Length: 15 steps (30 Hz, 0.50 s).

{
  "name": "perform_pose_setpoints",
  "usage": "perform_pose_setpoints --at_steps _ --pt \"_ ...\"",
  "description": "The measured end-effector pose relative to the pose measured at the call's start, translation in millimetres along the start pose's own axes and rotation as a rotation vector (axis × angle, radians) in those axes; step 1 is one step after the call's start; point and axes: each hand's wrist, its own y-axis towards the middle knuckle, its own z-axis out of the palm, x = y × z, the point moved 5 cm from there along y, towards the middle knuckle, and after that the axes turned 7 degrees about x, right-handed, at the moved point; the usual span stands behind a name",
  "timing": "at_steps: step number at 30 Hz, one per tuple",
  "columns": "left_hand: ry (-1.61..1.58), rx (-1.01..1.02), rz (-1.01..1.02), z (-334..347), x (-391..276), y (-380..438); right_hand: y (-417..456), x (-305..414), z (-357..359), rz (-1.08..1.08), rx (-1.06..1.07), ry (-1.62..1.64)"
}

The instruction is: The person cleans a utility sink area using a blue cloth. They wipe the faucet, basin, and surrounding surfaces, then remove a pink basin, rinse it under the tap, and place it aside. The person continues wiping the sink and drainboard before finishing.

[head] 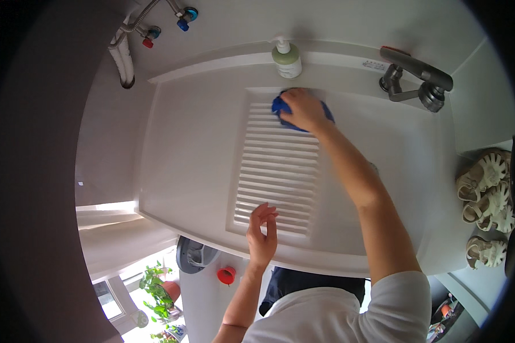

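Note:
Beneath my right hand (pixel 302 109) is a crumpled blue cloth (pixel 328 112), pressed on the far end of the ribbed washboard (pixel 279 171) moulded into a white laundry sink (pixel 189 141). The hand's fingers curl over the cloth's left part. My left hand (pixel 262 236) hovers around the near end of the ribs, its fingers bent and apart, holding nothing. A pump bottle (pixel 288 64) with a green upper part stands on the sink's back ledge, just beyond the cloth.
At the back right is a grey swivel faucet (pixel 416 77). Several pale sandals (pixel 489 188) lie at the right. Hoses and shutoff valves (pixel 183 21) are at the upper left. Below left are a potted plant (pixel 156 291), a red container (pixel 226 275) and a round grey object (pixel 193 255).

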Motion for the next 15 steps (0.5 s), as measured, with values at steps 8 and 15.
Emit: perform_pose_setpoints --at_steps 8,15 --pt "-0.028 0.083 0.063 26.4 -38.2 4.4 -101.6 -96.4 -46.1 0.374 -0.183 -0.007" --pt "-0.086 0.031 0.063 17.3 -19.3 -6.5 -102.9 -28.9 -94.3 0.241 -0.403 0.356"
